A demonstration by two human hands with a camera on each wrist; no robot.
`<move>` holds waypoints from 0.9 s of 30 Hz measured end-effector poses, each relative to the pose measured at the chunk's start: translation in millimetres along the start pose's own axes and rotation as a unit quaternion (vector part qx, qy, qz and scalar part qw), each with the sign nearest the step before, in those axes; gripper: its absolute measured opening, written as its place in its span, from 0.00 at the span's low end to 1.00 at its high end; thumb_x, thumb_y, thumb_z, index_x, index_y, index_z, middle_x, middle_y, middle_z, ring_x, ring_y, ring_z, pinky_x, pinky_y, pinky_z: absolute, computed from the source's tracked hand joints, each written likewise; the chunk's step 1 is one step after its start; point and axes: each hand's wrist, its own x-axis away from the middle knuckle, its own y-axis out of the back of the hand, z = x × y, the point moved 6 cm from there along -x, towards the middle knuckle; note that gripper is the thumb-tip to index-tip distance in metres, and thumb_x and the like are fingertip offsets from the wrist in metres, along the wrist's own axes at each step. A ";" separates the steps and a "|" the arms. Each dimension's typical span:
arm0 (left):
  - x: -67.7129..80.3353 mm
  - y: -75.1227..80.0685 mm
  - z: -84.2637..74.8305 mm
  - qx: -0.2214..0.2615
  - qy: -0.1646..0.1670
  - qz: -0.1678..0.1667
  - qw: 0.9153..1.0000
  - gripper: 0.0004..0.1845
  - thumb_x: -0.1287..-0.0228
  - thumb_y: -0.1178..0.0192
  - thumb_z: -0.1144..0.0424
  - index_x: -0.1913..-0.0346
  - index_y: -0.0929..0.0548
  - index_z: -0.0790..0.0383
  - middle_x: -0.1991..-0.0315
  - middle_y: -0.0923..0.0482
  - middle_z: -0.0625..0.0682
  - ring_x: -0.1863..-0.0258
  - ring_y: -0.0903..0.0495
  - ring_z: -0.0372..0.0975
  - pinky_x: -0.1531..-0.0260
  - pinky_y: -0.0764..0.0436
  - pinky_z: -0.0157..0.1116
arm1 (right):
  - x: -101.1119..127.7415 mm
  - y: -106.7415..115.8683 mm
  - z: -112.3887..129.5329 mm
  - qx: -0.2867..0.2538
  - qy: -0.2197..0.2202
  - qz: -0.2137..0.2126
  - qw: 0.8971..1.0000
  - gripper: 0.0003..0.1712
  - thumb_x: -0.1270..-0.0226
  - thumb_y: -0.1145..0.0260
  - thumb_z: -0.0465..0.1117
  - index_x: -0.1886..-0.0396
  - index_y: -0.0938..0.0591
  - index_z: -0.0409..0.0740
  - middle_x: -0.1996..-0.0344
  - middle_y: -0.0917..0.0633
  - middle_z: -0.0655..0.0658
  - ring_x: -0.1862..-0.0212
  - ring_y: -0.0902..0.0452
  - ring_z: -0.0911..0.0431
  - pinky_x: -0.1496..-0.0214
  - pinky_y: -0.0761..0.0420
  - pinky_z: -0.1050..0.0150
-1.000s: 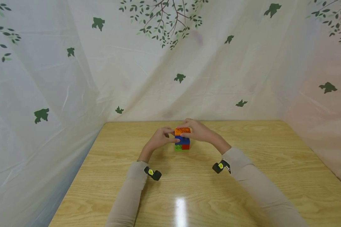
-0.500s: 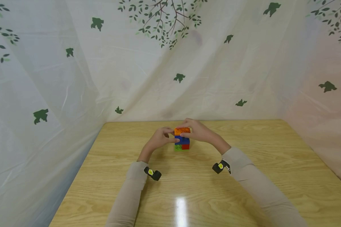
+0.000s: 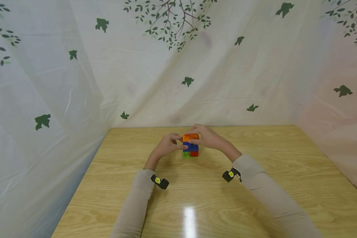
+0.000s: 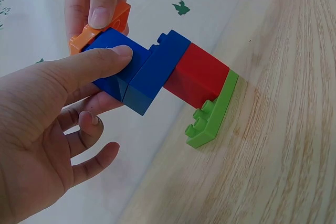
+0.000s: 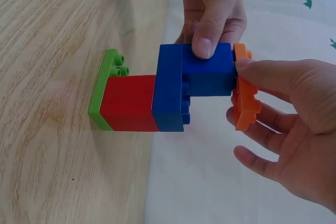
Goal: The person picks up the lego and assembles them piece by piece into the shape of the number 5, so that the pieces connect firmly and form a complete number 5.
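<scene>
A pale sheet printed with leaves and birds [image 3: 77, 82] hangs behind and to both sides of the hands, and under them the wooden surface [image 3: 202, 198] spreads wide with a bright glare spot on it. Both beige sleeves [image 3: 137, 198] come in from below, each wrist carrying a small black camera.

Between the two hands, the block tower [image 3: 190, 145] stands on the surface: a green plate [image 5: 107, 85] at the bottom, a red block [image 5: 131, 102] on it, a blue block [image 5: 169, 87] on that, a second blue block [image 5: 207, 72] set off to one side above, and an orange plate [image 5: 244, 98] right at the top.

The left hand [image 3: 168, 145] has a narrow grip, holding the upper blue block [image 4: 113, 64] with its thumb flat on one face. The right hand [image 3: 206, 138] comes over from the other side, its grip pinching the orange plate [image 4: 105, 27] against the top of that block, thumb [image 5: 262, 72] on the edge, remaining fingers loose below.
</scene>
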 end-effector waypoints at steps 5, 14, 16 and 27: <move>0.0 -0.2 1.7 -0.001 0.002 0.001 1.000 0.19 0.36 0.28 0.59 0.44 0.12 0.60 0.53 0.15 0.56 0.53 0.21 0.56 0.57 0.25 0.36 | -0.2 -0.1 0.8 -0.005 0.001 0.001 1.000 0.22 0.28 0.32 0.41 0.37 0.18 0.39 0.47 0.18 0.37 0.48 0.21 0.47 0.45 0.18 0.49; 0.4 0.6 1.7 -0.003 0.006 -0.002 1.000 0.19 0.37 0.28 0.59 0.44 0.12 0.60 0.53 0.15 0.56 0.53 0.22 0.55 0.57 0.25 0.36 | -1.3 0.0 0.6 -0.005 0.006 -0.004 1.000 0.22 0.29 0.31 0.40 0.38 0.17 0.37 0.48 0.18 0.37 0.49 0.22 0.47 0.45 0.18 0.49; 0.4 0.7 1.5 -0.002 0.005 -0.003 1.000 0.19 0.37 0.28 0.60 0.44 0.12 0.60 0.53 0.15 0.56 0.53 0.21 0.54 0.57 0.25 0.36 | -1.2 0.2 0.7 -0.004 0.005 -0.004 1.000 0.22 0.29 0.31 0.40 0.38 0.17 0.38 0.48 0.18 0.38 0.49 0.22 0.47 0.46 0.18 0.50; -0.2 0.0 3.1 -0.004 0.005 -0.003 1.000 0.19 0.37 0.28 0.60 0.44 0.12 0.60 0.54 0.14 0.56 0.57 0.22 0.48 0.59 0.25 0.35 | -1.1 1.5 2.8 0.002 0.002 -0.010 1.000 0.22 0.30 0.30 0.40 0.39 0.16 0.38 0.49 0.18 0.38 0.50 0.22 0.48 0.46 0.17 0.52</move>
